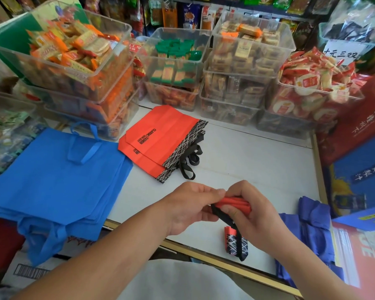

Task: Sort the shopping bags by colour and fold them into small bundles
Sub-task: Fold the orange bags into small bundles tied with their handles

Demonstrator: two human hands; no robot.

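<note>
Two hands work at lower centre of the frame, above the counter (pixel 258 156). The right hand (pixel 253 215) grasps a rolled red bag (pixel 234 203), fingers curled round it. The left hand (pixel 191 210) pinches the roll's left end, where a black strap (pixel 218 211) crosses it. Just below the hands, a finished bundle (pixel 231 239), red with a black-and-white line pattern, lies on the counter. A flat stack of red bags (pixel 160 144) with black handles lies at centre. A stack of blue bags (pixel 56 176) lies at left, overhanging the counter edge. Darker blue bags (pixel 310 224) sit bunched at lower right. Clear bins (pixel 175 61) of packaged snacks line the upper frame.
</note>
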